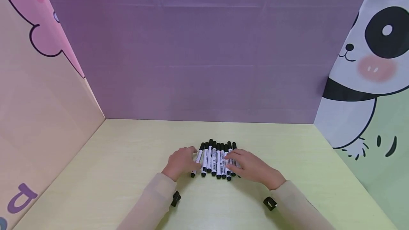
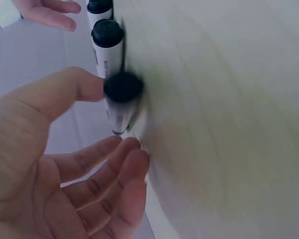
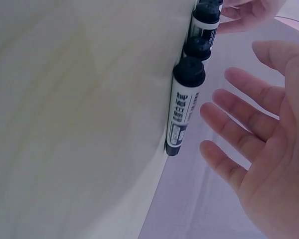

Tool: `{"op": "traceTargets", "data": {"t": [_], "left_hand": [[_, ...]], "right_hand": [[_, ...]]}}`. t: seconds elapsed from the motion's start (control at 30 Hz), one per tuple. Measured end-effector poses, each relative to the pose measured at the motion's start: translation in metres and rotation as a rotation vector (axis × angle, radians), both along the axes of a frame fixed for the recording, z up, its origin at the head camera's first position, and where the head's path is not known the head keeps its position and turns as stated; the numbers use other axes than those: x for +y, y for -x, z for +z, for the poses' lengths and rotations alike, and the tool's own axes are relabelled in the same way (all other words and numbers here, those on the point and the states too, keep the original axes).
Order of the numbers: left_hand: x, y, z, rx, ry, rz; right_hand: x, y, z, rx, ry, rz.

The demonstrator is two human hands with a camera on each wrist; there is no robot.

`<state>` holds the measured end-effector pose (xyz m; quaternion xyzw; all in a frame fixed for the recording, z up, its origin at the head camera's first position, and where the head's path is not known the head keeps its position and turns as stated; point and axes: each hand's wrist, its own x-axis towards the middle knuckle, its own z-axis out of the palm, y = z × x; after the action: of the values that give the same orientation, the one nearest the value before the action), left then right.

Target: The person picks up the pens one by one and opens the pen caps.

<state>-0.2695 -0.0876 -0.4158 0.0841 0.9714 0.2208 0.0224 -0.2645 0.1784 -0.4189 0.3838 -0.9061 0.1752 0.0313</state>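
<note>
Several white whiteboard markers (image 1: pixel 214 160) with black caps lie side by side in a row on the table. My left hand (image 1: pixel 183 162) is at the row's left end, thumb and fingers spread about the leftmost marker (image 1: pixel 198 156). In the left wrist view its thumb (image 2: pixel 79 89) is close to a blurred black marker end (image 2: pixel 123 87); contact is hard to tell. Over the row's right end is my right hand (image 1: pixel 250 166), fingers apart. The right wrist view has its fingers (image 3: pixel 239 130) beside the nearest marker (image 3: pixel 184 107), with a gap between them.
The pale wooden table (image 1: pixel 143 137) meets a purple panel (image 1: pixel 204 52) at the back. Side panels with cartoon prints stand left (image 1: pixel 48 91) and right (image 1: pixel 383 123). A black strap piece (image 1: pixel 175 198) is at the left wrist, another black piece (image 1: pixel 270 203) at the right.
</note>
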Motion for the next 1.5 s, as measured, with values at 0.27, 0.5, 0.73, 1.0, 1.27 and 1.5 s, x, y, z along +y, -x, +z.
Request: {"op": "traceTargets", "data": {"t": [0.27, 0.5, 0.73, 1.0, 1.27, 1.5], "left_hand": [[-0.004, 0.002, -0.002, -0.02, -0.056, 0.0], [-0.008, -0.001, -0.001, -0.035, -0.097, 0.005], [-0.011, -0.004, 0.006, 0.027, -0.127, -0.014], [-0.006, -0.011, 0.013, 0.1, -0.154, -0.048], [0.0, -0.022, 0.021, 0.148, -0.153, -0.114], [0.005, -0.031, 0.026, 0.192, -0.144, -0.17]], "right_hand": [[-0.006, 0.0, 0.002, 0.023, 0.007, -0.026], [-0.008, -0.001, 0.002, 0.015, 0.029, -0.051], [-0.008, -0.002, 0.008, -0.127, 0.18, -0.084], [-0.012, -0.001, 0.01, -0.186, 0.248, -0.125], [-0.013, 0.003, 0.01, -0.219, 0.379, -0.177], [-0.014, 0.001, 0.015, -0.313, 0.511, -0.22]]}}
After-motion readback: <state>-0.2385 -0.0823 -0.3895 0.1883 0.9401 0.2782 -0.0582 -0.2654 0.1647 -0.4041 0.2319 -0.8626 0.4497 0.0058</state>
